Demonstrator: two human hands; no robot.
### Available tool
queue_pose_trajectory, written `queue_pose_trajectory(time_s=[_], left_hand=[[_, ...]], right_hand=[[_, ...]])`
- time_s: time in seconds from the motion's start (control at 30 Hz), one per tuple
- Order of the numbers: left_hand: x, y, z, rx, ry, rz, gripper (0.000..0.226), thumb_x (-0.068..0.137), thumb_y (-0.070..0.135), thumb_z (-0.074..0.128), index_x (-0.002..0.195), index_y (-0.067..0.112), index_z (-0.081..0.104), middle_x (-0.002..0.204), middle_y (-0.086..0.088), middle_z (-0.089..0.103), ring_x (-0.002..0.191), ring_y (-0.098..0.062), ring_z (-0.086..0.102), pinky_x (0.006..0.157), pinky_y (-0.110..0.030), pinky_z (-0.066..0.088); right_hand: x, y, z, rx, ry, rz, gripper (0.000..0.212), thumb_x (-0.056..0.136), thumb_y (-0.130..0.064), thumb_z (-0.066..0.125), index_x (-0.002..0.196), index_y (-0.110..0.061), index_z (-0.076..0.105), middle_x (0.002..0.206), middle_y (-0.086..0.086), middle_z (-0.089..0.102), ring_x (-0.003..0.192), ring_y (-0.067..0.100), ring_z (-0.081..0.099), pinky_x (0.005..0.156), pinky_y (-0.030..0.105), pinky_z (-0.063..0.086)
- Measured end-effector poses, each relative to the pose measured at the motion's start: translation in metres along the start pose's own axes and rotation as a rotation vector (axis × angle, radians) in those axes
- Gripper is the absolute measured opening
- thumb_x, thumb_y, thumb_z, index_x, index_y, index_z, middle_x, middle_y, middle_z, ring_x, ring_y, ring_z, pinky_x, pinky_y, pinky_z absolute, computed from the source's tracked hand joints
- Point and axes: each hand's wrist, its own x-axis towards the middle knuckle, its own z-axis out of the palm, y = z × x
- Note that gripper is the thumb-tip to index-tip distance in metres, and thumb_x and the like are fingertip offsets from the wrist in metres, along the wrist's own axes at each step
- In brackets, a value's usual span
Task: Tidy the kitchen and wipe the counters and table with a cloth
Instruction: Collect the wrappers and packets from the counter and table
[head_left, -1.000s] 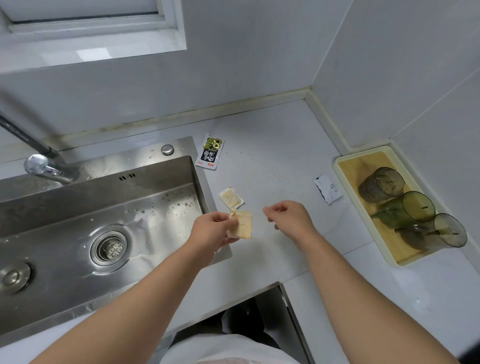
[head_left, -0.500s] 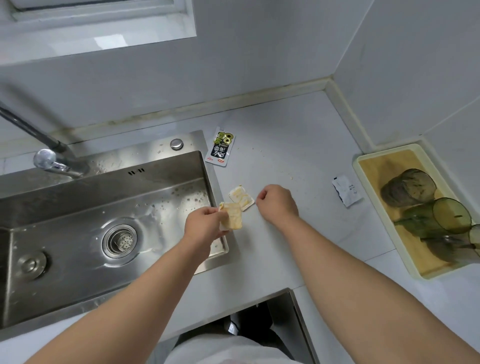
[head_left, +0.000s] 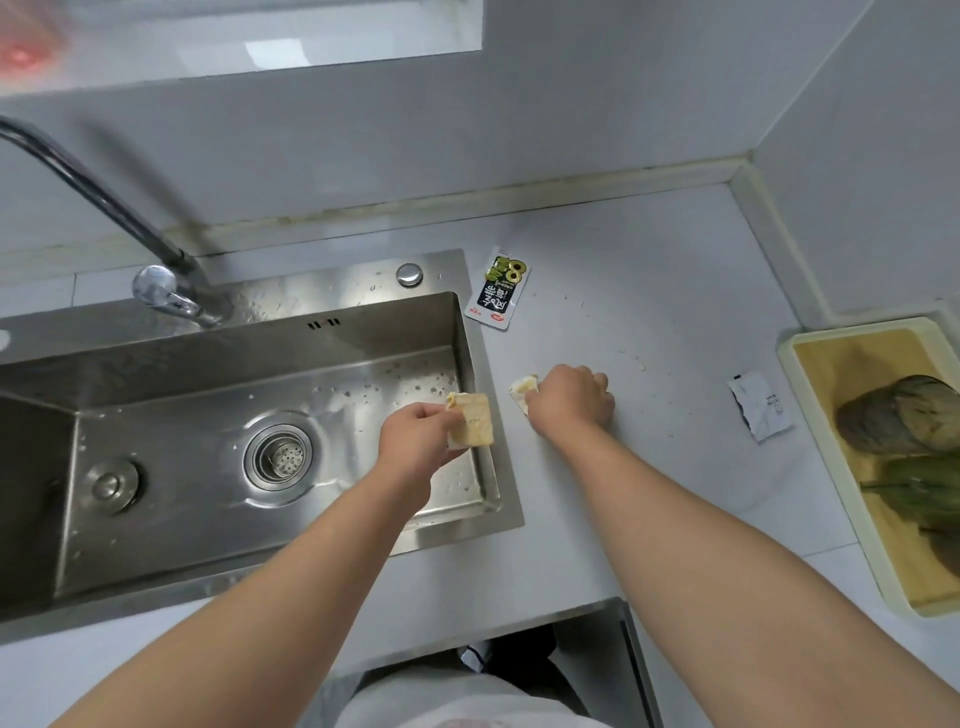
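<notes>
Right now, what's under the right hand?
A stained sachet lies on the counter under the right hand; only its left end shows. The rest is hidden by the hand, so a grip can't be confirmed. The left hand pinches a second sachet.

1. The right hand (head_left: 571, 397) covers most of a small packet (head_left: 522, 387). Only the packet's left corner shows, and the fingertips are tucked out of sight, so its grip is unclear.
2. The left hand (head_left: 415, 441) hides the lower left part of the tan packet (head_left: 475, 423) it pinches.
3. The tray (head_left: 810, 467) runs off the right edge, and the cups (head_left: 904, 415) lying in it are blurred (the lower ones smear together).
4. The tap (head_left: 104, 197) is cut off at the left edge, as is the sink (head_left: 208, 364).
5. The print on the white sachet (head_left: 761, 408) is too small to read.
</notes>
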Motion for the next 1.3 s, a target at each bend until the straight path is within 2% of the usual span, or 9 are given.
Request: queue_pose_trajectory(time_s=[0.13,0.27,0.37,0.53,0.7,0.93,1.03,1.17,1.3], left_hand=[[0.005,0.004,-0.006,-0.008,-0.006,-0.001,0.005,0.087,-0.001,0.062,0.086,0.003,0.06,0.108,-0.02,0.068,0.097,-0.033,0.071,0.071,-0.032,0.062],[0.01,0.008,-0.006,-0.026,-0.019,-0.021,0.004,0.088,-0.001,0.063,0.089,0.002,0.061,0.109,-0.018,0.068,0.095,-0.032,0.072,0.079,-0.037,0.062],[0.01,0.011,-0.002,-0.071,-0.059,-0.023,0.005,0.087,-0.001,0.063,0.089,0.002,0.06,0.108,-0.021,0.07,0.093,-0.032,0.073,0.083,-0.039,0.061],[0.004,0.02,0.004,-0.187,-0.156,-0.01,0.019,0.083,-0.002,0.067,0.101,-0.004,0.062,0.1,-0.023,0.073,0.09,-0.033,0.074,0.081,-0.036,0.06],[0.01,0.019,0.005,-0.181,-0.191,0.013,0.03,0.091,0.031,0.07,0.102,0.003,0.067,0.102,-0.016,0.075,0.094,-0.028,0.073,0.084,-0.038,0.059],[0.021,0.024,-0.001,-0.167,-0.023,0.012,0.006,0.088,0.003,0.068,0.092,0.002,0.063,0.104,-0.021,0.072,0.088,-0.029,0.073,0.075,-0.035,0.061],[0.026,0.029,-0.007,-0.185,0.007,0.009,0.004,0.09,0.003,0.066,0.091,0.003,0.062,0.103,-0.019,0.071,0.085,-0.026,0.073,0.072,-0.031,0.06],[0.03,0.031,-0.016,-0.214,0.013,0.01,0.007,0.09,0.004,0.066,0.095,0.002,0.062,0.104,-0.018,0.071,0.084,-0.025,0.073,0.072,-0.03,0.06],[0.033,0.031,-0.025,-0.229,0.017,-0.005,0.009,0.091,0.006,0.066,0.098,0.001,0.062,0.104,-0.016,0.071,0.085,-0.024,0.073,0.066,-0.026,0.058]], right_hand=[[-0.001,-0.004,-0.009,0.109,-0.032,-0.017,0.025,0.09,-0.037,0.061,0.105,-0.02,0.07,0.114,0.005,0.065,0.114,0.03,0.052,0.086,0.033,0.042],[-0.015,-0.01,-0.031,0.666,-0.074,-0.018,0.013,0.082,-0.029,0.074,0.077,-0.018,0.07,0.085,-0.001,0.07,0.085,0.02,0.065,0.07,0.027,0.049],[-0.036,-0.021,-0.037,0.858,-0.214,-0.079,0.019,0.081,-0.025,0.08,0.079,-0.008,0.073,0.078,0.0,0.071,0.072,0.01,0.062,0.065,0.025,0.045],[-0.044,-0.03,-0.019,0.59,-0.125,-0.156,0.02,0.08,-0.037,0.075,0.074,-0.019,0.071,0.071,-0.009,0.068,0.069,0.012,0.063,0.063,0.025,0.046],[-0.046,-0.035,-0.017,0.45,-0.023,-0.223,0.023,0.082,-0.042,0.07,0.073,-0.022,0.068,0.077,-0.008,0.068,0.075,0.014,0.064,0.068,0.03,0.054],[-0.011,-0.044,-0.019,0.475,0.039,-0.133,0.02,0.089,-0.035,0.06,0.077,-0.02,0.066,0.084,-0.006,0.069,0.084,0.02,0.065,0.072,0.031,0.053],[0.019,-0.054,-0.022,0.327,0.156,-0.174,0.011,0.091,-0.025,0.056,0.094,-0.024,0.066,0.105,0.0,0.066,0.104,0.025,0.058,0.084,0.036,0.052],[0.05,-0.068,-0.026,0.07,0.173,-0.318,0.03,0.092,-0.02,0.055,0.121,-0.021,0.063,0.119,0.002,0.064,0.119,0.027,0.045,0.093,0.039,0.042],[0.063,-0.076,-0.026,-0.05,0.099,-0.401,0.02,0.087,-0.021,0.053,0.105,-0.022,0.061,0.103,0.003,0.063,0.113,0.029,0.044,0.086,0.038,0.036]])
